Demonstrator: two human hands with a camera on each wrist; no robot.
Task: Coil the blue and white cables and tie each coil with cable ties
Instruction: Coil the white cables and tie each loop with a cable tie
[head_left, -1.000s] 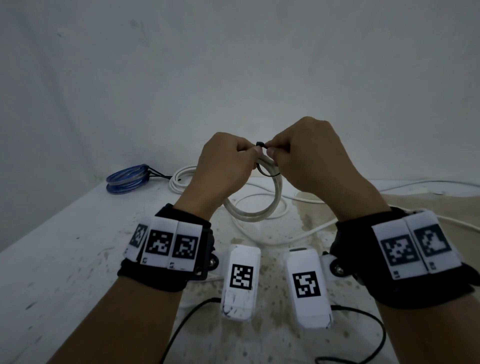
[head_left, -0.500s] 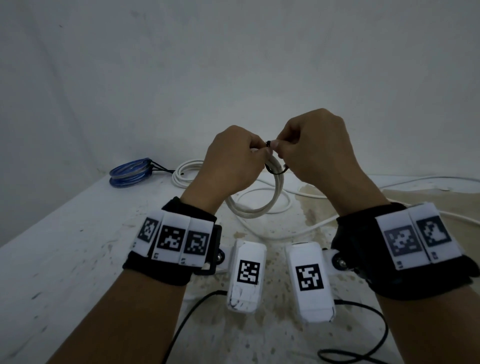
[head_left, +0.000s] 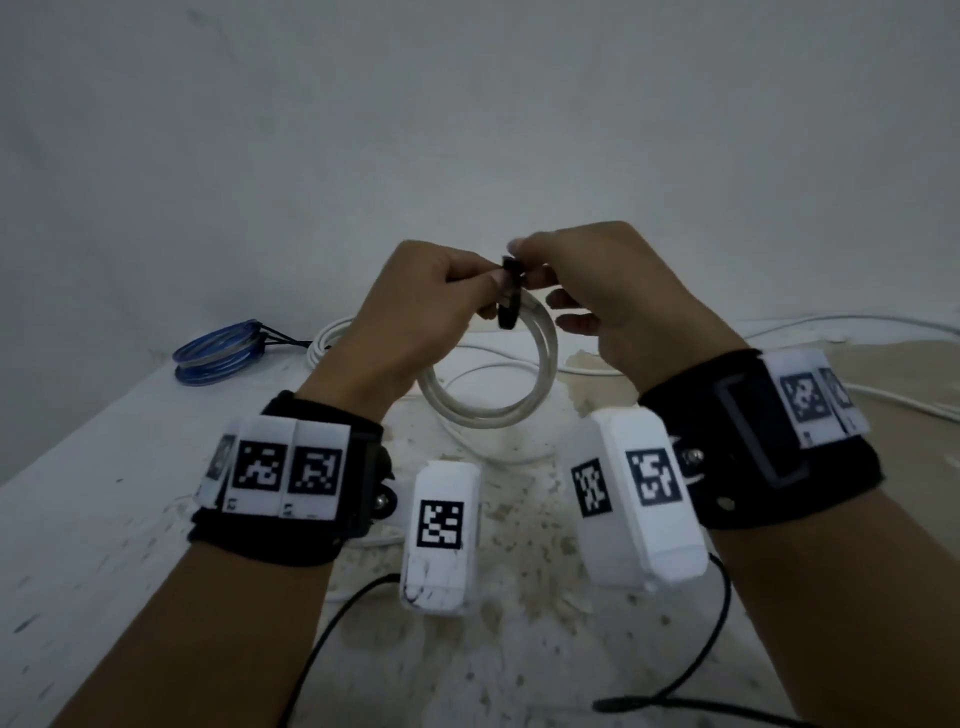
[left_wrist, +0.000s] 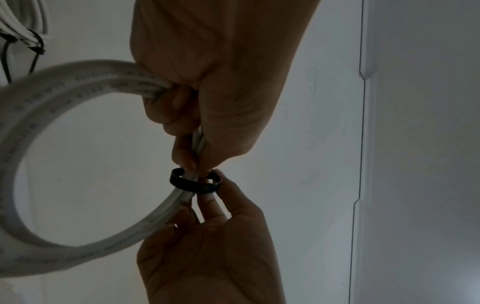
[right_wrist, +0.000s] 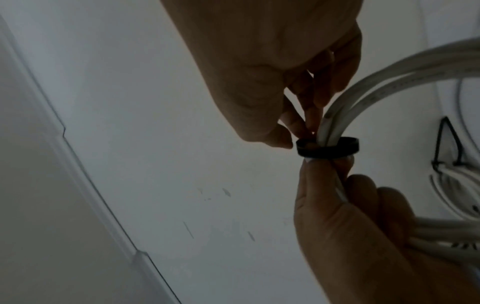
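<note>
Table (head_left: 104, 519) lies below both hands, so the coil being tied hangs free in the air above it, probably so the tie can pass all the way round the strands.

Loose white cable (head_left: 779, 325) trails across the surface beyond and to the right of the right hand; it looks uncoiled as yet.

Held up between the hands is the white coil (head_left: 488, 415), hanging below them as an open ring. The left hand (head_left: 415, 317) is curled round the bundled strands at the top of the ring, gripping them; squeezing them together there would keep the loops from springing apart while the tie goes on.

Well to the left of the left hand, the blue coil (head_left: 218, 353) rests on the table with a dark tie end sticking out of it, so I judge that half of the job done.

Just right of the left hand's fingertips, the right hand (head_left: 602, 291) pinches the black cable tie (head_left: 509, 296) with thumb and forefinger, its other fingers loosely spread clear of the coil.

The tie forms a slack band round the strands, right beside the left hand's grip. It looks not yet cinched; pulling it snug seems the step in hand.
</note>
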